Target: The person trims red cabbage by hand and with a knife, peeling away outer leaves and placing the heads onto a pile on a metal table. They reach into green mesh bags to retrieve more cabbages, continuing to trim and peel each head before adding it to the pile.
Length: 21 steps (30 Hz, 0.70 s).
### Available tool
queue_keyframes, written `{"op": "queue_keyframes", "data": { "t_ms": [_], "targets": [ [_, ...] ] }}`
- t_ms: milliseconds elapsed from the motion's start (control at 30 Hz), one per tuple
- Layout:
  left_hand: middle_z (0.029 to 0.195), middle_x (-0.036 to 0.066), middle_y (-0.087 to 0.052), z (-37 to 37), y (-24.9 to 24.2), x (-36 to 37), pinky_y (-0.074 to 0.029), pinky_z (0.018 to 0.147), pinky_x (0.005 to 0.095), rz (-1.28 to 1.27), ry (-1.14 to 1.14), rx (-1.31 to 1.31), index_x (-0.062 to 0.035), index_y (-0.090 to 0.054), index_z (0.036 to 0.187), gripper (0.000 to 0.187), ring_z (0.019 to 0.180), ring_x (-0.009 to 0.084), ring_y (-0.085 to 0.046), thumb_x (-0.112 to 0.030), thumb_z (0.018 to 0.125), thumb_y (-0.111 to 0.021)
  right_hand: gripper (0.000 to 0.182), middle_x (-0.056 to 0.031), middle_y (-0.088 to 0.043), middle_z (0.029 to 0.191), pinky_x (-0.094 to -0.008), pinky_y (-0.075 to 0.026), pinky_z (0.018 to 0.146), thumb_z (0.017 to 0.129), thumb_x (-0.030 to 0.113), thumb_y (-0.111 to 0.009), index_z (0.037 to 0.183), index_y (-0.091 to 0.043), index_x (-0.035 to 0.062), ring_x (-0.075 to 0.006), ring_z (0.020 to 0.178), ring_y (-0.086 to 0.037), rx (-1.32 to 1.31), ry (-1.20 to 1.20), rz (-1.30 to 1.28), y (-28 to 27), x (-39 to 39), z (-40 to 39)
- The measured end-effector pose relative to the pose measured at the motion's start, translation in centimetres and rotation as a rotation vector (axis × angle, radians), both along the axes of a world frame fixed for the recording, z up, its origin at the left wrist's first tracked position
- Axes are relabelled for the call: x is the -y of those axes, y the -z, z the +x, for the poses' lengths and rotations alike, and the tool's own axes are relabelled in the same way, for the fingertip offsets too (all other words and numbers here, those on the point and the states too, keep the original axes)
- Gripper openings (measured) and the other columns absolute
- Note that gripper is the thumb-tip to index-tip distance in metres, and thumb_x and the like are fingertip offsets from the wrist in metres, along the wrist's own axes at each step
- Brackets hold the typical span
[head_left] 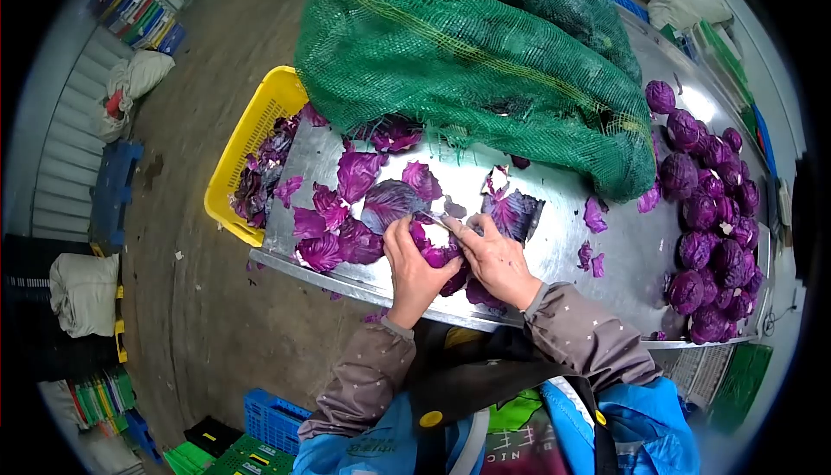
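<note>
Near the front edge of the metal table [554, 258], my left hand [414, 269] is closed round the left side of a purple cabbage [437, 254]. My right hand [495, 260] is at the cabbage's right side, its fingers closed on a small knife [440, 218] whose blade points left over the cabbage's pale top. Loose purple leaves lie left of my hands, among them a large dark leaf [389, 205]. Another dark leaf [514, 213] rests just beyond my right hand.
Big green mesh sacks [485, 59] lie across the back of the table. A yellow crate [247, 129] with leaf scraps stands at its left end. Several purple cabbages [714, 215] are piled at the right. Blue [273, 423] and green crates are on the floor below.
</note>
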State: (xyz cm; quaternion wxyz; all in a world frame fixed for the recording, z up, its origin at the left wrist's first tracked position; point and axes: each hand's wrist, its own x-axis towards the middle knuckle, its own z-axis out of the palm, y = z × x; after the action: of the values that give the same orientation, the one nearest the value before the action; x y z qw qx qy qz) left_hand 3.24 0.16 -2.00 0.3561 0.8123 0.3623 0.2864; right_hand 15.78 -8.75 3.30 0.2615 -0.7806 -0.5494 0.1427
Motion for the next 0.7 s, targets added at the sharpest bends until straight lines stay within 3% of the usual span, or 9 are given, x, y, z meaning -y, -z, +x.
{"op": "queue_keyframes", "data": {
  "t_ms": [200,333,400,433,533,600,700],
  "targets": [
    [0.119,0.022,-0.035,0.8,-0.6,0.1,-0.034,0.095,0.0486,0.050,0.001,-0.038,0.0042,-0.030,0.127,0.091,0.112,0.0398,-0.037,-0.017,0.055,-0.081,0.034,-0.0185,-0.057,0.085,-0.0432,-0.049,0.054,0.087,0.015,-0.050,0.121,-0.056,0.0165,-0.0331,0.062,-0.062,0.126,0.022,-0.029,0.1,-2.4,0.5],
    [0.122,0.023,-0.034,0.4,-1.0,0.8,-0.031,0.098,0.0470,0.077,0.055,-0.104,0.0023,-0.030,0.129,0.094,0.114,0.0390,-0.036,-0.023,0.056,-0.083,0.020,-0.0138,-0.060,0.070,-0.0433,-0.047,0.050,0.083,0.015,-0.050,0.098,-0.063,0.0091,-0.0311,0.058,-0.061,0.270,-0.041,0.006,1.7,-4.9,3.5],
    [0.124,0.022,-0.033,-0.1,-0.8,0.7,-0.031,0.100,0.0470,0.010,0.055,-0.055,0.0011,-0.030,0.130,0.094,0.117,0.0387,-0.035,-0.023,0.056,-0.083,0.022,-0.0140,-0.061,0.071,-0.0430,-0.048,0.055,0.083,0.021,-0.053,0.098,-0.062,0.0096,-0.0300,0.065,-0.063,0.234,-0.110,-0.150,1.4,-5.4,4.7],
    [0.125,0.022,-0.032,-0.9,-0.1,0.3,-0.031,0.100,0.0469,-0.004,0.104,-0.008,0.0005,-0.030,0.130,0.094,0.118,0.0386,-0.035,-0.023,0.056,-0.083,0.023,-0.0153,-0.062,0.072,-0.0445,-0.048,0.062,0.082,0.025,-0.057,0.097,-0.062,0.0091,-0.0314,0.072,-0.063,0.138,-0.056,-0.279,0.6,-5.5,4.4],
    [0.130,0.020,-0.033,-3.3,0.3,-0.2,-0.032,0.102,0.0453,-0.022,0.185,0.002,-0.0033,-0.029,0.133,0.096,0.121,0.0387,-0.035,-0.024,0.056,-0.083,0.024,-0.0178,-0.063,0.076,-0.0458,-0.049,0.067,0.080,0.025,-0.064,0.093,-0.062,0.0057,-0.0377,0.076,-0.062,0.029,0.112,-0.037,5.6,-3.6,4.8],
    [0.132,0.021,-0.031,-4.9,0.5,-0.1,-0.032,0.102,0.0450,-0.099,0.167,0.011,-0.0050,-0.028,0.134,0.097,0.123,0.0385,-0.034,-0.024,0.056,-0.083,0.024,-0.0198,-0.064,0.082,-0.0456,-0.047,0.071,0.080,0.023,-0.064,0.097,-0.062,0.0047,-0.0379,0.080,-0.062,-0.238,0.202,-0.192,6.0,-2.7,5.5],
    [0.134,0.023,-0.026,-6.4,-0.2,-0.3,-0.033,0.102,0.0426,-0.217,0.134,0.016,-0.0040,-0.021,0.138,0.099,0.125,0.0356,-0.033,-0.024,0.062,-0.082,0.023,-0.0211,-0.063,0.079,-0.0431,-0.048,0.071,0.080,0.017,-0.064,0.097,-0.062,0.0021,-0.0386,0.080,-0.062,-0.487,0.209,0.071,4.7,-1.4,3.2]
  ]
}}
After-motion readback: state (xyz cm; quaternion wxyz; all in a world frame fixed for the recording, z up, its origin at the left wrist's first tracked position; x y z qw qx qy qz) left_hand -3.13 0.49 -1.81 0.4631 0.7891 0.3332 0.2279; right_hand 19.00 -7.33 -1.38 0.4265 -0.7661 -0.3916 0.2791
